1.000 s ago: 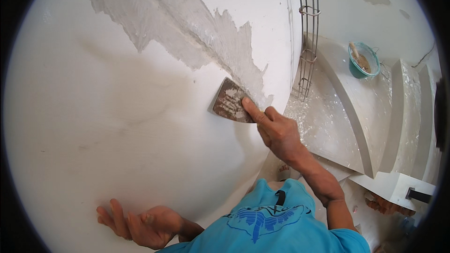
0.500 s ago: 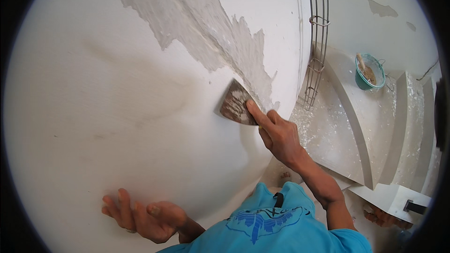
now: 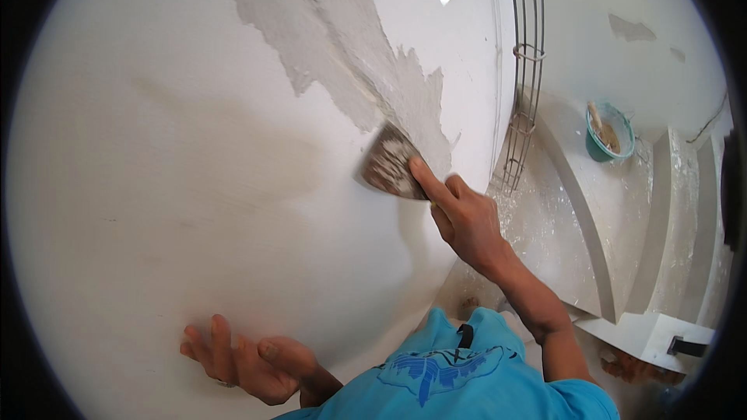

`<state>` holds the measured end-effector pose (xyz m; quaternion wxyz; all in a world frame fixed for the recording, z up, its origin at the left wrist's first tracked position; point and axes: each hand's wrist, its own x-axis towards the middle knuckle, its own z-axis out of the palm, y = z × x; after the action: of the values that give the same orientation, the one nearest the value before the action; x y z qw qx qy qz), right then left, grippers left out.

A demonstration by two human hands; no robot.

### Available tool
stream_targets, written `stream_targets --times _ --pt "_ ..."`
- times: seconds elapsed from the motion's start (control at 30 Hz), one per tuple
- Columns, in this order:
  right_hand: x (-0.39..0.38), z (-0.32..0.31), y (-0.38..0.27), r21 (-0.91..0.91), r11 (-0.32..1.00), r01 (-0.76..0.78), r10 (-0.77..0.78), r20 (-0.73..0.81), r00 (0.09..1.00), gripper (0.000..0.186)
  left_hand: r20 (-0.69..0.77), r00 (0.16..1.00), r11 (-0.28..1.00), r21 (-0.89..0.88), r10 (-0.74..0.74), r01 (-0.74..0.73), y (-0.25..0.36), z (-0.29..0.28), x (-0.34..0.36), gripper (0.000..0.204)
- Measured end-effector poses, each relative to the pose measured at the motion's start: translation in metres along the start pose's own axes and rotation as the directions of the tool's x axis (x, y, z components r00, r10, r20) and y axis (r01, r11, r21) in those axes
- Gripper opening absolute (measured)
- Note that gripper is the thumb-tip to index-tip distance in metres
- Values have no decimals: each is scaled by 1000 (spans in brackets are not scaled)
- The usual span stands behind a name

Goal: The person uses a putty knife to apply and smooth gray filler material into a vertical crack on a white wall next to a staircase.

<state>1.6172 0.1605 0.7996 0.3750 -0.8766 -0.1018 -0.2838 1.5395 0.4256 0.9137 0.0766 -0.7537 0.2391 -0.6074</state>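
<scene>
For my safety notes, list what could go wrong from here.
The scraper in the right hand might gouge the wall if a corner digs in.
The pale flakes scattered on the steps could make footing slippery.
The bucket, standing on a step, might get knocked over.

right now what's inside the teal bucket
The teal bucket holds greyish-brown material, with a pale handle leaning near the rim. The bottom and whatever lies beneath the material are covered, so I can't tell.
</scene>
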Motion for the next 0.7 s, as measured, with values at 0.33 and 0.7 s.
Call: stream_targets --times 0.33,0.7 --pt "-8 13 14 -18 998 63 -65 -109 992 70 68 996 998 30 -55 53 2 -4 -5 13" --pt "-20 -13 7 193 980 -57 56 10 998 75 64 996 998 -24 -56 58 5 -5 -3 11"
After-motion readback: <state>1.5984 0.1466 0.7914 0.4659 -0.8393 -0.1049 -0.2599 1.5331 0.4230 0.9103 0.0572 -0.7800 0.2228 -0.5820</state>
